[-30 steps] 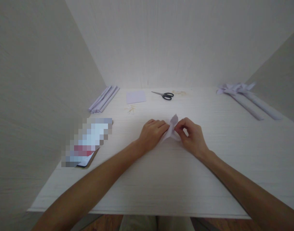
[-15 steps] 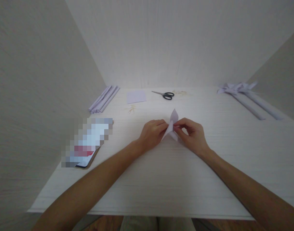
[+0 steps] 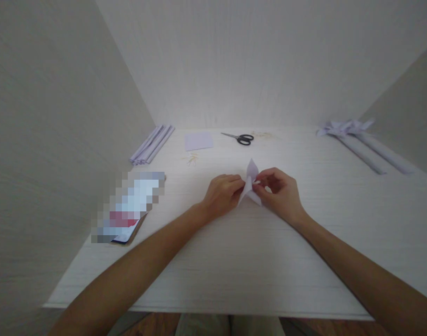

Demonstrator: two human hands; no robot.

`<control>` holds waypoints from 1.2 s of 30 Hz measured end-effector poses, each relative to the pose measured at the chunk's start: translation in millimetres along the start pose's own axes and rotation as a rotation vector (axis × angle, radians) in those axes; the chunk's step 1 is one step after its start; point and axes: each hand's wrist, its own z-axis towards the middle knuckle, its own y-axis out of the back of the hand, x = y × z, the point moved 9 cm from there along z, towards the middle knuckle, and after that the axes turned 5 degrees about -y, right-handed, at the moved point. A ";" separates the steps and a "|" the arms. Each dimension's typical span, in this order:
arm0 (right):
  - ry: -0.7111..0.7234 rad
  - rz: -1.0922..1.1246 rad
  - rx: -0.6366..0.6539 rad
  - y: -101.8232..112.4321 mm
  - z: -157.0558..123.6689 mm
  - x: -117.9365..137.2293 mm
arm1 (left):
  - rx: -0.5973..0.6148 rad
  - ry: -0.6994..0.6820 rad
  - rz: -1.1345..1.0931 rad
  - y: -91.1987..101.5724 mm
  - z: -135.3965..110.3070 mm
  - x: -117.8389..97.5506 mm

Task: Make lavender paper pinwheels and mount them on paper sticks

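on the table (image 3: pixel 234 270), both hands pinch folded paper (image 3: pixel 250 185).

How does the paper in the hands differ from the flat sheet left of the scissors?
The folded paper is creased into a pointed shape; the sheet is an unfolded rectangle. The folded paper stands up, pinched between the left hand and right hand; the sheet lies flat on the table, untouched, farther back. Both are pale lilac paper.
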 end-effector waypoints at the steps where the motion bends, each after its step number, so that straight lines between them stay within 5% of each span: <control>1: -0.007 0.024 -0.017 1.4 0.2 0.2 | -0.003 0.006 -0.005 0.0 0.0 0.5; 10: -0.063 0.091 -0.176 21.4 3.0 -2.1 | -0.006 0.063 -0.016 -1.5 -2.5 7.7; 19: -0.132 -0.020 0.010 -0.7 2.0 -15.2 | -0.021 0.040 -0.048 0.0 -1.5 4.6; 29: -0.129 -0.004 -0.015 3.8 2.5 -7.0 | -0.007 0.117 -0.268 -2.9 0.9 11.7; 36: -0.076 -0.103 0.007 2.9 0.4 -4.2 | 0.168 0.173 -0.384 -16.4 0.6 13.0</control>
